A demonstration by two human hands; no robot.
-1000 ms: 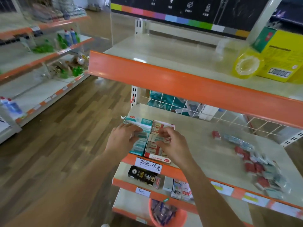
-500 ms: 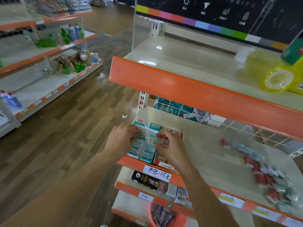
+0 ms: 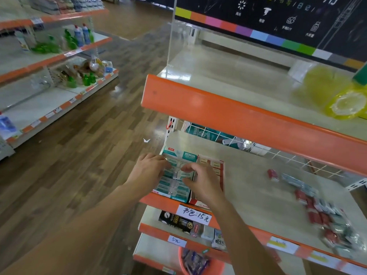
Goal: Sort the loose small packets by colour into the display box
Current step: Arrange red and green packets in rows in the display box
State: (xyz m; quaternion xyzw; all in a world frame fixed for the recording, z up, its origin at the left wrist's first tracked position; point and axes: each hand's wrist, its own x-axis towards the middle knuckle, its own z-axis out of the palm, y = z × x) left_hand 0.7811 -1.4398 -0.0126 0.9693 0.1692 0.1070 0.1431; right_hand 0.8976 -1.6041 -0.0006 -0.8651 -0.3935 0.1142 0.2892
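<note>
Teal packets (image 3: 174,175), small, flat and film-wrapped, look light and a little slippery, so they are probably best pinched by their short edges rather than pressed flat. From the head view, they lie in neat rows filling the left half of the display box (image 3: 219,171) at the shelf's front corner, with red-and-cream packets in the right half. The left hand (image 3: 148,173) and right hand (image 3: 202,181) sit close together over the teal rows, fingertips curled onto the packets; whether either actually pinches one cannot be told. Loose red and teal packets (image 3: 317,211) lie scattered well apart to the right on the same shelf (image 3: 248,185)
</note>
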